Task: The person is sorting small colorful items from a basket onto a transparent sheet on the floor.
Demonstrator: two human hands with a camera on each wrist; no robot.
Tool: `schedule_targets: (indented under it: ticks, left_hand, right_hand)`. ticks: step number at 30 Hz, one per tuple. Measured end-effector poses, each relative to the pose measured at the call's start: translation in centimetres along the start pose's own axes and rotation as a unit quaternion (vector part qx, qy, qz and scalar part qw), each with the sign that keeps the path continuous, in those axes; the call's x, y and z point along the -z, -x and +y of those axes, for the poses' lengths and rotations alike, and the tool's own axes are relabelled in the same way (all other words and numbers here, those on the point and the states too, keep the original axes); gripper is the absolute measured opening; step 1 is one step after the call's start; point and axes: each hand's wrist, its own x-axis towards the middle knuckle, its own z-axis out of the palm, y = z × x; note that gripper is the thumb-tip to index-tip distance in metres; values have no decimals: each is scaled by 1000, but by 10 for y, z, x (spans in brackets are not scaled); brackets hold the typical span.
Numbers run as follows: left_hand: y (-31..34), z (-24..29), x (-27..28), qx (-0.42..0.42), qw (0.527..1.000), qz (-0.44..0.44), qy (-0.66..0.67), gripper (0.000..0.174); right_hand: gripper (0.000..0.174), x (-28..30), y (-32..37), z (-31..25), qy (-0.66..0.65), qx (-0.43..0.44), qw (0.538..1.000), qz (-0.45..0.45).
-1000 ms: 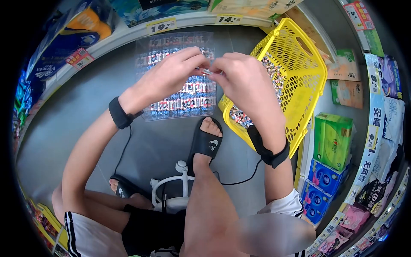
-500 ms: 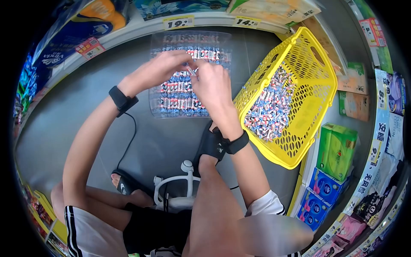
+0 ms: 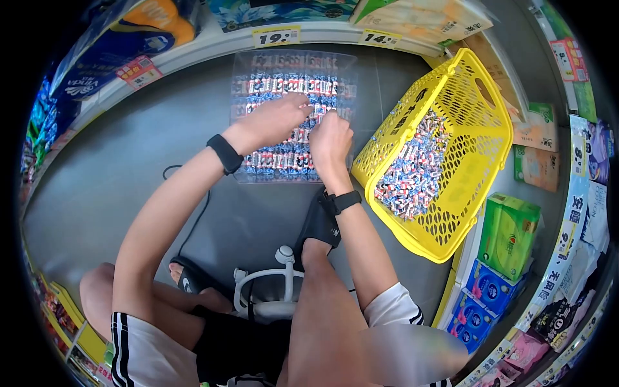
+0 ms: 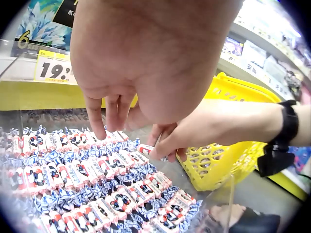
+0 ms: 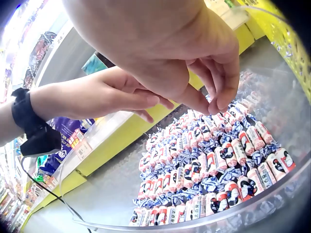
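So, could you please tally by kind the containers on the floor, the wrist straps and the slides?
Yellow basket: 1
Clear box: 1
Wrist straps: 2 (left strap, right strap)
Black slides: 2 (left slide, right slide)
Total: 6

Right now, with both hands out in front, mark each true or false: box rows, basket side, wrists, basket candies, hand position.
The wrapped candies in the clear box lie in rows. True.
The yellow basket stands left of the box. False: it stands on the right.
Each wrist wears a black band. True.
The basket's candies are in neat rows. False: they form a jumbled heap.
Both hands are above the basket. False: they are above the box.
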Motion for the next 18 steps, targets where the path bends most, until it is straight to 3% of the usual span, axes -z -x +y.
schedule_targets:
  ticks: [6,8,12,18]
  left_hand:
    - [-9,7,-22,49,998,-47,-11,59]
    - [-8,8,-28,25,999,-11,-37,48]
    - [-14,11,-34,55,996,-60,-43,59]
    - [-24,12,-31,71,995,-66,-35,65]
  right_hand:
    - [14,-26,-22,5,18,8,1000,23]
    - [18,-30,-26,7,26,19,999,26]
    - [18,-34,-23,14,42,20,999,5]
    - [22,-40,-20,20,14,38,999,3]
